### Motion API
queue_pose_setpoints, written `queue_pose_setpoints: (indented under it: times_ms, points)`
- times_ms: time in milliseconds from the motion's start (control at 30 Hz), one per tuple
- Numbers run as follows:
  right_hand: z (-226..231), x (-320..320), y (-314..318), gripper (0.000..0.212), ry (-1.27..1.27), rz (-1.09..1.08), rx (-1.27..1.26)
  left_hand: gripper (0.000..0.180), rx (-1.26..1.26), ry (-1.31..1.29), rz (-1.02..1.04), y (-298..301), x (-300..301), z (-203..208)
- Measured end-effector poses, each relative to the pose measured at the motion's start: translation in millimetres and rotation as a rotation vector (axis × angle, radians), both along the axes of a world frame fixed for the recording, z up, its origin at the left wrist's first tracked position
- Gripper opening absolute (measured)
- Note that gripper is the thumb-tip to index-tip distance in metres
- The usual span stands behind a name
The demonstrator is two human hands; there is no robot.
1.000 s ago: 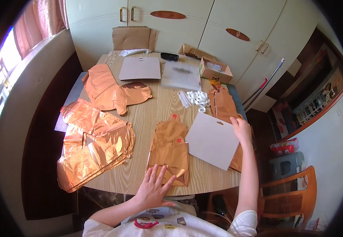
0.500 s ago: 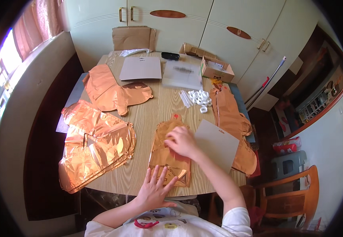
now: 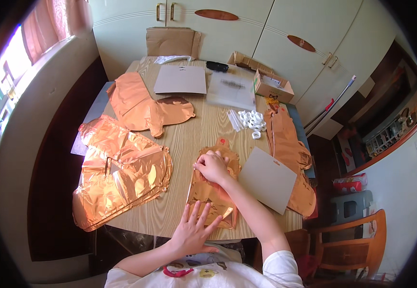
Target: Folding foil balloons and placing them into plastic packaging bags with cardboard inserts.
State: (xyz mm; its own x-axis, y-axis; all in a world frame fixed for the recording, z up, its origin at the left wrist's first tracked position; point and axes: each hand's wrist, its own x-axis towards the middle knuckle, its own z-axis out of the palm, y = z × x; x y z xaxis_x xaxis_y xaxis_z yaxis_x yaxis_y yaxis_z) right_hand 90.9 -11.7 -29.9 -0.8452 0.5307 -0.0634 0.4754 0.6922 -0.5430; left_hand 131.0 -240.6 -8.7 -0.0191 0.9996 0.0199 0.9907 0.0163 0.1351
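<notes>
Presently, the folded copper foil piece lies at the near middle of the wooden table, its near end close to the table's edge. At left, a strip of bare wood separates it from the wider shiny foil; at right, the grey card sits just beside it, leaving less room. The left hand rests flat on the near end, its fingers spread and gripping nothing. The right hand bends over the far part with curled fingers; whether they pinch the foil, one cannot tell.
</notes>
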Motion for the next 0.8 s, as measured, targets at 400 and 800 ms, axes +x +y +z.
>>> queue_pose_setpoints:
  times_ms: [400,800]
  points:
    - [-8.3,6.3,-14.4,0.057,0.034,0.057,0.198,0.102,0.001,-0.01,0.002,-0.1,-1.3,1.6]
    - [1.4,15.0,-18.4,0.098,-0.025,0.053,0.211,0.103,-0.082,0.007,0.014,1.7,0.2,6.2]
